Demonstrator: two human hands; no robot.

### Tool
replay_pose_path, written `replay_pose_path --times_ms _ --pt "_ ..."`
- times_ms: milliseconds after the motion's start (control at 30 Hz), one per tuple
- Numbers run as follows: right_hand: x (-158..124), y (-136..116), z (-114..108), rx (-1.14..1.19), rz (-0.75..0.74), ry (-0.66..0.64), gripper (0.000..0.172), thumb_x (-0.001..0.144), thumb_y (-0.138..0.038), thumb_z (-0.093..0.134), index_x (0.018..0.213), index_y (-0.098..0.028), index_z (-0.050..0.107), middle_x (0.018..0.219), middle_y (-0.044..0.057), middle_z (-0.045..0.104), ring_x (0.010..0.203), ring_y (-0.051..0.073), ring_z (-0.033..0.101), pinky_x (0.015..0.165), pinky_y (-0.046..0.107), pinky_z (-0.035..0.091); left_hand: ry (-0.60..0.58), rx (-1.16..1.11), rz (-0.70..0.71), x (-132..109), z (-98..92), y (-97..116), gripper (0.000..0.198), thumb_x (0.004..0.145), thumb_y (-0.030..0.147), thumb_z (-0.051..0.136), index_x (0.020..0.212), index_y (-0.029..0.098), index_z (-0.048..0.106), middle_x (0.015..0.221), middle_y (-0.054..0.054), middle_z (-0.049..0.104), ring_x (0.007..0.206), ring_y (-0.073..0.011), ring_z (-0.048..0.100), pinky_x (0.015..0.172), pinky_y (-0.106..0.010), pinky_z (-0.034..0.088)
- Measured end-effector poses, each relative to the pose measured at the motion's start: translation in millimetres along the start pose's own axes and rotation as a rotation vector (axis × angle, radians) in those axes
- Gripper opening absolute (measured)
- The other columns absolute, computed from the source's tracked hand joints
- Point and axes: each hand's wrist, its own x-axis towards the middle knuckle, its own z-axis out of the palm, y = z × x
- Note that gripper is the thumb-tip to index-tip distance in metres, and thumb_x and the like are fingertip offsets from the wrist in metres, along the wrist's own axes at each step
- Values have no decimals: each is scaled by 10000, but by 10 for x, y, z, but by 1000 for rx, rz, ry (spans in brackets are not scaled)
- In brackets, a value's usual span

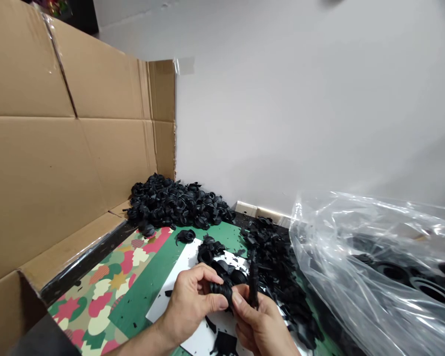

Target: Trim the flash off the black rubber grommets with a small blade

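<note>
Black ribbed rubber boot (221,291) was pinched between thumb and fingers of the left hand (190,302), held above a white sheet (178,291). Right hand (260,322) pinched a narrow black trim strip (252,286) upright, just beside the boot. Loose black offcuts (276,269) lay heaped right of the sheet, on a green patterned mat (107,301). Pile of ribbed boots (174,202) sat in the corner between a cardboard liner (59,148) and a white wall (267,109). Clear plastic bag (371,267) with black rings (393,272) inside lay at right.
</note>
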Motion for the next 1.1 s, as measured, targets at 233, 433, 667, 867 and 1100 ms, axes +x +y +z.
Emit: replay_pose_path --times_ms 233,433,667,867,1100 --pt "-1 -15 15 30 -8 6 529 535 -571 841 647 -165 520 455 -147 239 395 4 93 395 190 76 -20 -39 -93 -12 -1 -4 227 516 133 795 730 166 728 621 24 571 640 -132 508 571 -220 360" --pt "-6 -18 26 -4 -16 17 511 552 -571 830 623 -171 520 433 -148 207 399 11 83 395 196 67 -29 -105 -212 -15 12 12 311 500 209 847 773 133 719 545 33 582 523 -89 482 507 -196 335" --pt "-15 -42 24 -44 -49 25 477 580 -572 810 630 -146 602 459 -127 232 413 25 101 393 201 134 -58 -101 -331 8 23 53 587 411 453 899 833 106 685 512 -7 645 441 -121 570 331 -157 275" --pt "-6 -5 57 -152 -207 164 459 503 -489 864 772 -152 707 513 -50 475 466 104 422 453 231 355 -16 -119 -352 44 -23 -36 614 503 692 758 639 119 588 372 -18 593 226 -27 340 272 -153 114" --pt "7 36 82 -161 -281 160 474 526 -523 844 788 -144 733 597 11 586 525 148 523 489 261 429 4 -122 -312 24 -1 5 554 453 591 841 635 128 597 446 22 574 327 -68 462 311 -162 225"
